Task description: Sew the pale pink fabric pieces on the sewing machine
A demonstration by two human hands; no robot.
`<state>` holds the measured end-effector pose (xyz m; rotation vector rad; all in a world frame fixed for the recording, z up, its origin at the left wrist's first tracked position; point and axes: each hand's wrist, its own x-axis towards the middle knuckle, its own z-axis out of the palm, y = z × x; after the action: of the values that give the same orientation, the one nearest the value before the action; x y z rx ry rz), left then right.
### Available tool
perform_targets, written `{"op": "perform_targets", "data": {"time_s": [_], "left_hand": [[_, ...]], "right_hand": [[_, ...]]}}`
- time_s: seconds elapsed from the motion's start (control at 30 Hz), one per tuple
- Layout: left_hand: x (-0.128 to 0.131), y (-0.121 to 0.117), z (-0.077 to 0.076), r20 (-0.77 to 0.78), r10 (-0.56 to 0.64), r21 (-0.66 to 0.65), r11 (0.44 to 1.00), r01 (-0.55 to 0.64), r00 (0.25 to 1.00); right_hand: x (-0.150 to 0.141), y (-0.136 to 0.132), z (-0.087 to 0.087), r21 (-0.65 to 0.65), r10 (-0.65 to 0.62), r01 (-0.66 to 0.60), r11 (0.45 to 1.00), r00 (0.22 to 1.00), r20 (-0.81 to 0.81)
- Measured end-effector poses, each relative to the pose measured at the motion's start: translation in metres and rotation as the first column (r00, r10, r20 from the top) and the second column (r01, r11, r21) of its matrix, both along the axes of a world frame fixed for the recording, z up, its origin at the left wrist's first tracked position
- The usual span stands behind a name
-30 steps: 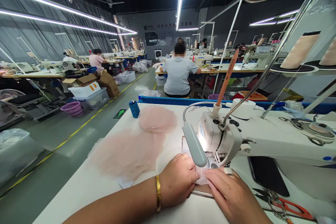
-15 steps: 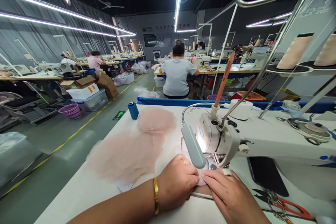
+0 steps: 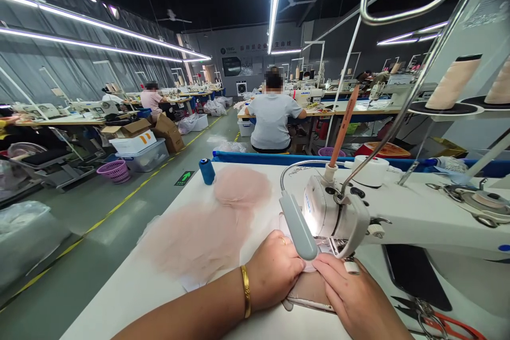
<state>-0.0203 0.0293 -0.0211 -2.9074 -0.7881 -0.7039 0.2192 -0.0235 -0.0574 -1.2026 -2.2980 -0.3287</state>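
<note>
At the white sewing machine (image 3: pixel 334 207), my left hand (image 3: pixel 274 271) has its fingers curled down onto a small piece of sheer pale pink fabric (image 3: pixel 309 265). My right hand (image 3: pixel 346 289) presses the same piece from the other side, fingers held together. Both sets of fingertips nearly meet just in front of the presser foot area. A grey lamp (image 3: pixel 299 227) overhangs that spot and hides part of the fabric and the needle. Left of my hands, sheer pink fabric pieces (image 3: pixel 199 239) lie spread on the white table (image 3: pixel 115 297).
A blue thread spool (image 3: pixel 206 171) stands at the table's far left corner. To the right lie a black phone (image 3: pixel 416 276) and orange-handled scissors (image 3: pixel 450 324) with keys. A pencil (image 3: pixel 345 125) stands upright on the machine head. Ahead, a person in a white shirt (image 3: pixel 271 119) sits at another table.
The view has tilted slightly, so the scene sits lower and further right. My hands have edged forward toward the needle with the fabric, and more of the brownish plate shows before them.
</note>
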Motion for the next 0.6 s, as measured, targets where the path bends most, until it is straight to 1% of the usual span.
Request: {"op": "perform_targets", "data": {"time_s": [0.13,0.2,0.23,0.27,0.33,0.37,0.4,0.43,0.5,0.53,0.57,0.6], "left_hand": [[-0.001,0.001,0.0,0.002,0.034,0.002,0.999,-0.034,0.999],[-0.002,0.001,0.002,0.001,0.018,-0.019,1.0,-0.018,1.0],[-0.003,0.002,0.004,0.001,0.001,-0.037,0.999,-0.001,1.0],[-0.003,0.003,0.006,0.002,-0.018,-0.058,0.998,0.018,1.0],[-0.005,0.006,0.01,0.015,-0.031,-0.103,0.994,0.033,0.999],[-0.006,0.008,0.012,0.029,-0.018,-0.119,0.993,0.022,0.999],[-0.007,0.01,0.014,0.043,0.009,-0.131,0.991,-0.003,0.999],[-0.007,0.011,0.016,0.052,0.047,-0.138,0.99,-0.04,0.998],[-0.009,0.012,0.021,0.051,0.117,-0.15,0.983,-0.108,0.992],[-0.009,0.012,0.024,0.037,0.121,-0.17,0.979,-0.113,0.992],[-0.01,0.012,0.026,0.022,0.1,-0.19,0.977,-0.094,0.995],[-0.01,0.013,0.029,0.012,0.064,-0.199,0.978,-0.06,0.998]], "right_hand": [[-0.001,0.0,-0.005,0.002,-0.026,0.026,1.0,1.0,0.009],[-0.005,-0.002,-0.002,0.025,-0.056,0.057,0.998,0.998,-0.024],[-0.007,-0.003,0.001,0.047,-0.048,0.05,0.998,0.998,-0.04],[-0.009,-0.004,0.004,0.068,-0.017,0.02,0.998,0.999,-0.045],[-0.011,-0.005,0.012,0.072,0.078,-0.076,0.994,0.997,-0.026],[-0.01,-0.005,0.015,0.058,0.107,-0.106,0.993,0.994,-0.013],[-0.008,-0.003,0.017,0.043,0.099,-0.099,0.994,0.995,-0.002],[-0.004,-0.001,0.018,0.038,0.055,-0.055,0.998,0.998,0.005],[0.006,0.004,0.018,0.064,-0.084,0.083,0.995,0.996,0.019],[0.011,0.005,0.017,0.087,-0.153,0.15,0.985,0.988,0.021],[0.015,0.006,0.016,0.11,-0.192,0.189,0.976,0.981,0.017],[0.017,0.005,0.016,0.125,-0.193,0.191,0.974,0.981,0.008]]}}
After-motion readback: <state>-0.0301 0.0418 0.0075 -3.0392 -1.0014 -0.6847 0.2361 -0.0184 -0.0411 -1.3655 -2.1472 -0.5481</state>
